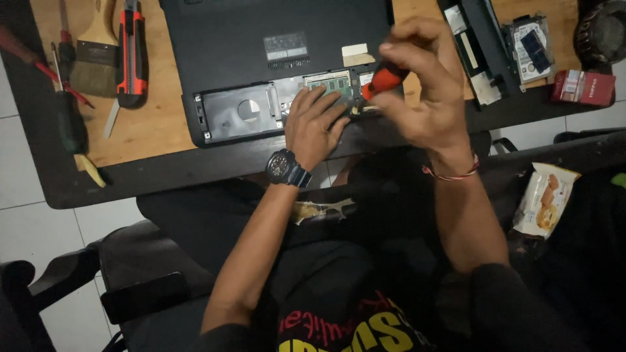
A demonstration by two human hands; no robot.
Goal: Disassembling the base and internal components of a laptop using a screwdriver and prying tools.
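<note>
1. Fingertips of the right hand (424,85) pinch an orange-handled screwdriver (385,79), angled down-left.
2. Left hand (314,125) lies open beside its tip.
3. Both rest over the green memory module (330,82) in the upturned laptop (261,39).

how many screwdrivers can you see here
2: an orange-handled screwdriver in the right hand over the laptop, and a red-handled one at the table's left edge. Others may be hidden.
</note>
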